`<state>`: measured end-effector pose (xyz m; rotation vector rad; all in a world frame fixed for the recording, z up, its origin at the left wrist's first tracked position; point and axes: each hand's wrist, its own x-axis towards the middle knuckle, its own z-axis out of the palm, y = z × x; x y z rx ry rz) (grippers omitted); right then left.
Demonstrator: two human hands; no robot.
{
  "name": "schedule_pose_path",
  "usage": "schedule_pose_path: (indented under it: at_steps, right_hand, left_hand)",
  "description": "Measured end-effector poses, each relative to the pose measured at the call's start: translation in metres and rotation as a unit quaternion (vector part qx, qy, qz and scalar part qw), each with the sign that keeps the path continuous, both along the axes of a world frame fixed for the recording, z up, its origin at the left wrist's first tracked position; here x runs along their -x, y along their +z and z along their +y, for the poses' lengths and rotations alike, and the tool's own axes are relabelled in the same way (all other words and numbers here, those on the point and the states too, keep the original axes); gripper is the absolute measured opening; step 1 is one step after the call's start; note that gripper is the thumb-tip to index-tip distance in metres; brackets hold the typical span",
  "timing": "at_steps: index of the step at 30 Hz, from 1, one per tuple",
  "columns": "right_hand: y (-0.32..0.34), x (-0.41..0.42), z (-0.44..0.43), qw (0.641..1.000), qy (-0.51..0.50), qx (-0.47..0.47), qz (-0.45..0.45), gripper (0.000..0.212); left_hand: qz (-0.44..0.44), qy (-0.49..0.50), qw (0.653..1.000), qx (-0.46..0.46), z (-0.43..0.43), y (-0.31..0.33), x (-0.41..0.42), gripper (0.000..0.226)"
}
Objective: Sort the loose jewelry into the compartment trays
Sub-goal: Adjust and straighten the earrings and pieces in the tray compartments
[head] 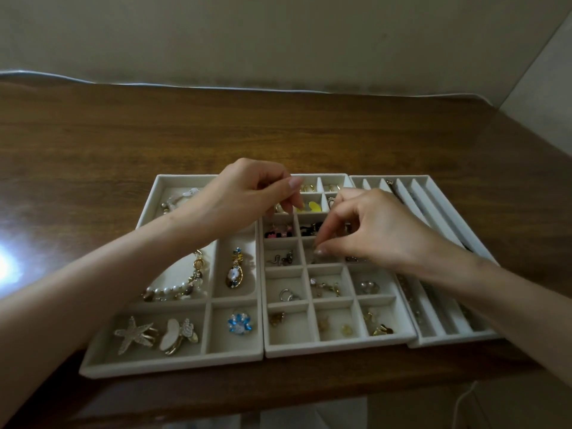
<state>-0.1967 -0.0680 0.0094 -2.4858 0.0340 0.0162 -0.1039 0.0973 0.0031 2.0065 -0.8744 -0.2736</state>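
Note:
Three cream compartment trays lie side by side on the wooden table. The left tray [145,212] holds a pearl bracelet [173,287], a starfish clip [133,334] and a blue flower piece [240,324]. My left hand [247,193] hovers over the far cells of the middle grid tray [337,346], fingers curled down beside a gold ring [278,208]; whether it holds anything is hidden. My right hand [368,230] pinches thumb and forefinger together on a tiny piece over a middle cell of that tray. A snake-shaped piece [280,259] lies in the cell to the left.
The right tray [433,193] has long narrow slots with chains, and my right forearm crosses it. Bare table [278,128] stretches behind the trays to a wall. The table's front edge runs just below the trays. A bright glare [9,264] sits at the left.

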Motion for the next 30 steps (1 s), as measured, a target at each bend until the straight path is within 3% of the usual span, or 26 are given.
schedule_pose_path:
  at_steps: [7, 12, 17, 22, 30]
  right_hand:
    - [0.002, 0.004, 0.009, 0.995, -0.008, 0.101, -0.009, 0.009]
    - [0.007, 0.008, 0.013, 0.974, 0.028, 0.226, -0.019, 0.006]
    - [0.015, 0.005, 0.015, 0.958, 0.061, 0.281, -0.017, 0.006]
    - [0.017, 0.001, 0.010, 0.962, 0.074, 0.264, -0.002, 0.004]
    - [0.025, -0.001, -0.002, 0.985, 0.078, 0.155, -0.019, 0.007]
  left_hand:
    - [-0.002, 0.000, 1.000, 0.001, -0.001, 0.002, 0.001, 0.030]
    - [-0.003, -0.003, 1.000, -0.005, 0.000, 0.002, 0.003, 0.029]
    - [-0.010, -0.008, 1.000, -0.007, 0.000, 0.003, 0.003, 0.029]
    - [-0.011, -0.012, 1.000, -0.015, 0.000, 0.002, 0.002, 0.029]
    - [-0.018, -0.011, 0.999, -0.025, 0.001, 0.002, 0.002, 0.029]
